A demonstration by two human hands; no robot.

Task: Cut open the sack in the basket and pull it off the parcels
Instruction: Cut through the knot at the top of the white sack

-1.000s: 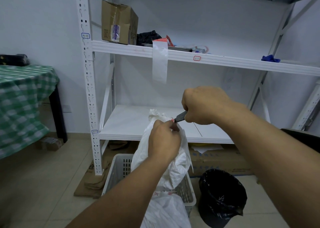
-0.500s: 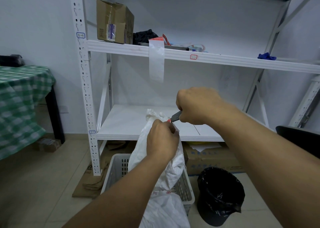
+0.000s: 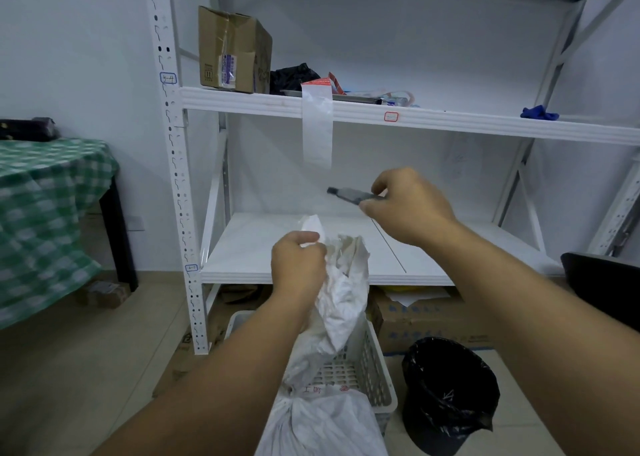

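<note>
Two hands busy: left hand point(image 3: 298, 262) clenched on sack point(image 3: 341, 296) neck, keeping it taut; right hand point(image 3: 403, 203) at 2 o'clock, pinching cutter point(image 3: 349, 194) clear.

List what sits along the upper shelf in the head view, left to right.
cardboard box → black bundle → hanging clear plastic bag → metal tray → red-edged label → blue cloth
</note>
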